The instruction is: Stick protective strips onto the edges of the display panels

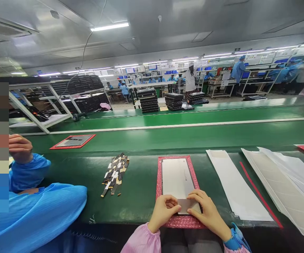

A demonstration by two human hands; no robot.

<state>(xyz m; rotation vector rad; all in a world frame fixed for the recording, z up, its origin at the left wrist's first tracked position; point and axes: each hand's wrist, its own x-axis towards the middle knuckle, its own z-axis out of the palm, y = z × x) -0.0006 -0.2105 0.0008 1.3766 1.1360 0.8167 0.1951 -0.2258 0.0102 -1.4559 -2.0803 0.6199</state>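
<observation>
My left hand and my right hand pinch the two ends of a small grey rectangular sheet. The sheet is over the near end of a flat white panel with dark edges; whether it touches the panel I cannot tell. Small printed marks show on the panel's right side. Beneath the panel is a pad of red bubble wrap, close to the front edge of the green bench. Left of the pad, a loose pile of black, white and gold flat flex cables rests on the bench.
To the right are white sheets, a red strip and stacked translucent film sheets. A co-worker's blue sleeve reaches in from the left. Another panel on a red pad lies farther back. Black stacks stand beyond the green conveyor.
</observation>
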